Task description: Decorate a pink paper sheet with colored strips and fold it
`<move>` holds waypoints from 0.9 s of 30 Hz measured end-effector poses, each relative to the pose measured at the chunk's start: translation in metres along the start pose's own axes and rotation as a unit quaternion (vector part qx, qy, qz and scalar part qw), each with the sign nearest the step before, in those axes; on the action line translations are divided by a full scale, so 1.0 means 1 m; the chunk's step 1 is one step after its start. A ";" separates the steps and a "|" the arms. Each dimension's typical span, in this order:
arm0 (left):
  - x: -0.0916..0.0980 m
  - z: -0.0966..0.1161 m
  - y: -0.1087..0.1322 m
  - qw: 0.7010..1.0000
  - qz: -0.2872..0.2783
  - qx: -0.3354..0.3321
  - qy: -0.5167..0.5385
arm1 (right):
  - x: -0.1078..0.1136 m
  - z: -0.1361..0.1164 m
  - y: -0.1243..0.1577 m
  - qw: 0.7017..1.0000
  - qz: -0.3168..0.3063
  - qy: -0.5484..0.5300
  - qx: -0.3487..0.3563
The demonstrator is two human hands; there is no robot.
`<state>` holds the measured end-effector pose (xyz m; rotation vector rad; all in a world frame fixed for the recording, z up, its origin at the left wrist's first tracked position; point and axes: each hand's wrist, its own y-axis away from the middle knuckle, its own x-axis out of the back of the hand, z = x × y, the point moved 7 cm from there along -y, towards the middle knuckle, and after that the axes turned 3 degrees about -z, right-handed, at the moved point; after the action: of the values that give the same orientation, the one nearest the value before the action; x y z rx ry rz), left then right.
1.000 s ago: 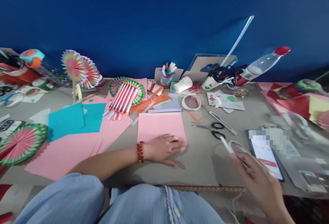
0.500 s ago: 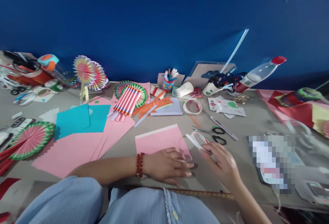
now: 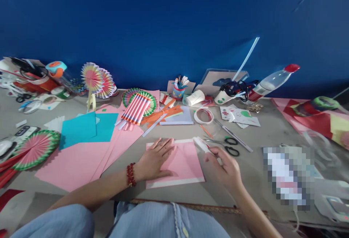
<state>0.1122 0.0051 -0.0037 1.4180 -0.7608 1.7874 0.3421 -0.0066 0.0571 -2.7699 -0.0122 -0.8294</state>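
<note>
A sheet of pink paper [image 3: 187,163] lies on the grey table, with white strips along its far and near edges. My left hand [image 3: 156,159] rests flat on its left part, fingers spread. My right hand [image 3: 225,167], just right of the sheet, is closed on a small roll of white tape [image 3: 201,144], mostly hidden by the fingers. The tape reaches close to the sheet's far right corner. Beyond this hand lie scissors with dark handles [image 3: 231,150] and a slim cutter knife [image 3: 240,139].
A larger tape roll [image 3: 203,115] lies farther back. Folded paper fans [image 3: 35,149], blue paper [image 3: 81,129] and pink sheets [image 3: 76,161] spread over the left. A bottle with a red cap [image 3: 275,79] leans by the blue wall. A blurred-out object [image 3: 286,176] lies at right.
My left hand has moved left and away from me, from the sheet's near right side to its left part, uncovering the near white strip. My right hand has shifted left with the tape.
</note>
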 end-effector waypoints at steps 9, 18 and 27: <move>0.002 -0.003 0.003 1.000 0.005 0.001 -0.023 | -0.075 0.022 -0.035 0.961 -0.023 -0.260 -0.093; 0.017 -0.041 0.055 0.992 0.010 0.101 -0.078 | -0.065 0.022 -0.023 0.986 -0.070 -0.127 -0.076; 0.019 -0.024 0.076 0.987 0.033 0.134 -0.081 | -0.057 0.035 -0.027 0.965 -0.007 -0.234 -0.115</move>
<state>0.0338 -0.0154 0.0087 1.7499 -0.6733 1.8975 0.3111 0.0312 0.0040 -3.1202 -0.0234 -0.1668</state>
